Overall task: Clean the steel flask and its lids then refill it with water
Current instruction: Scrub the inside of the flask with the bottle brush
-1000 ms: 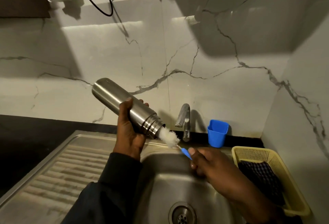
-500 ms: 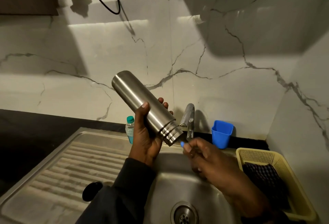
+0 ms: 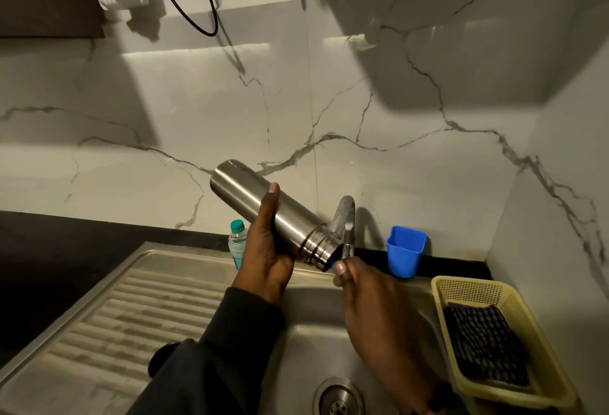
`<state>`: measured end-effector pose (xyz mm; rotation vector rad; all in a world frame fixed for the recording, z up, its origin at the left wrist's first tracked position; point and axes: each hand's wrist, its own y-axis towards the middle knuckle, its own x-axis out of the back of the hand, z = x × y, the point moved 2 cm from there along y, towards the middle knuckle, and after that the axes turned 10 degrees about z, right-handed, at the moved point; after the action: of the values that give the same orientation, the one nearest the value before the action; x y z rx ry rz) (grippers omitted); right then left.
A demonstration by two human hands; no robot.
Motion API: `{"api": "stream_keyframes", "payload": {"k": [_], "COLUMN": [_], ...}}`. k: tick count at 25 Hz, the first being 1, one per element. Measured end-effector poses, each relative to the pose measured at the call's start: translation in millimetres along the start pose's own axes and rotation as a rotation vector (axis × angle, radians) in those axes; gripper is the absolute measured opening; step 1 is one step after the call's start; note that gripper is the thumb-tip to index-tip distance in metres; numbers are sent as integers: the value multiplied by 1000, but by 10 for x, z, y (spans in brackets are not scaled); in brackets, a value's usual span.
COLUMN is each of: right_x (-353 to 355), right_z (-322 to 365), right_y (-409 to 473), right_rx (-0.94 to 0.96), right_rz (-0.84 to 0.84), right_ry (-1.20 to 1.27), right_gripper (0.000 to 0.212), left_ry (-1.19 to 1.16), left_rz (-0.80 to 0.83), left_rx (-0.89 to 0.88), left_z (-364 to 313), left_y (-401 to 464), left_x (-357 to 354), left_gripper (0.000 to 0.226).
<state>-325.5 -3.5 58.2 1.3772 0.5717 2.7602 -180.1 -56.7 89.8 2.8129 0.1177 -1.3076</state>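
Brush (image 3: 331,264) mostly hidden inside flask (image 3: 263,208) mouth — only blue handle tip shows; black lid (image 3: 163,357) below flask half-covered by sleeve (image 3: 224,348).

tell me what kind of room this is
Most likely a home kitchen, at the sink: a steel sink with a ribbed drainboard, a tap against a marble-look backsplash, and a yellow basket holding a cloth.

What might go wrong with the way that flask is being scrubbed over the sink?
The steel flask is tilted mouth-down in the left hand alone; if wet, it may slip into the sink. Its mouth sits close to the tap and may knock it. The right hand pinches only the brush handle's blue tip, a weak grip.
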Motion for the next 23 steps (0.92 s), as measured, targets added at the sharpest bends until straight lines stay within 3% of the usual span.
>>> {"api": "stream_keyframes", "payload": {"k": [2,4,7,10,12,13,15,18,22,23], "right_x": [33,169,279,196,161,161,183,159,-68,-38], "right_z": [-68,-201,-216,25,139,144,74,-2,86,146], "right_y": [11,-13,-60,-3,16,18,15,-29,-110,-117], "right_rx": [-40,-41,-177,-371,-388,-323,-136,-33,40,36], "right_rz": [248,420,644,793,765,675,396,128,123,196], "right_ry": [306,441,675,1076,1147,1072,655,91,-107,32], "right_gripper": [42,49,50,40,36,33,27,28,28,23], "left_ry": [13,-8,-50,-66,-65,-59,8,163,129,111], "left_rz": [4,40,144,277,326,335,272,56,-70,-87], "left_rx": [-45,-108,-142,-63,-59,-58,-40,64,83,57], "left_z": [-152,-348,-415,-172,-109,-112,-118,-146,-108,-122], "left_y": [35,85,62,-3,19,28,19,-23,-52,-43], "left_x": [15,93,137,77,105,110,125,116,-54,-64], "left_gripper": [51,46,66,87,90,95,99,70,56,56]}}
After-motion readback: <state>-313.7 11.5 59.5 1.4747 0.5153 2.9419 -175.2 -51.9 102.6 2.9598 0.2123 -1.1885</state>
